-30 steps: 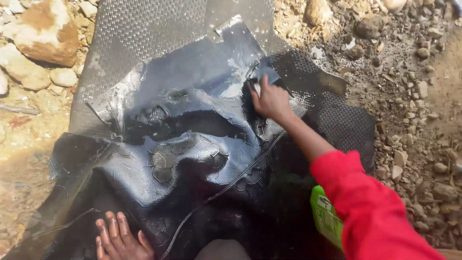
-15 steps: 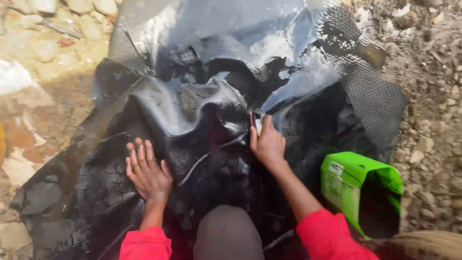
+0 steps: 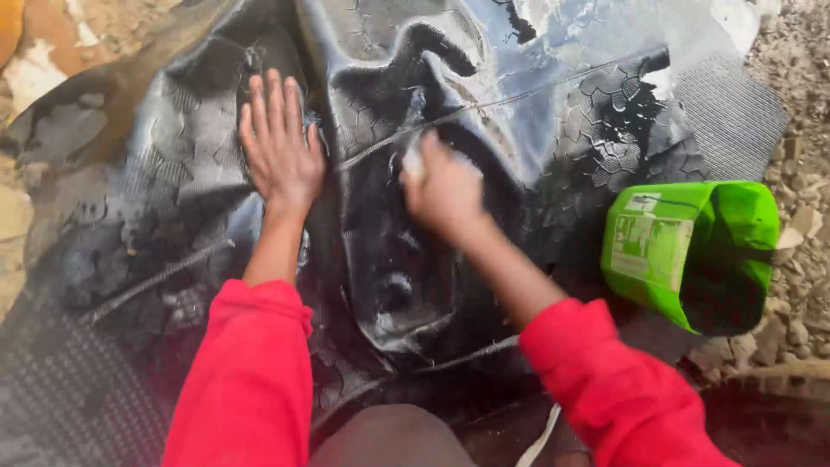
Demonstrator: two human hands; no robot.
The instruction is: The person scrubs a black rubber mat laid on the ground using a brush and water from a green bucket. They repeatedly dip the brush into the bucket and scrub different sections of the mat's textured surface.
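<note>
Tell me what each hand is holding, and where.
Right hand closed on a small pale item, blurred. Left hand holds nothing, flat on the black mat.

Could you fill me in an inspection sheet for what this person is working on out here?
Surface: wet black mat with hexagon pattern, rumpled, on the ground.
Job's things: small pale object in the right hand, blurred, kind unclear.
Clutter: green carton lying open on its side on the mat's right edge.
Hands: left hand flat, fingers spread, on the mat; right hand closed around the pale object, against the mat.
Cables: nothing seen.
Surroundings: stony ground, red sleeves.
</note>
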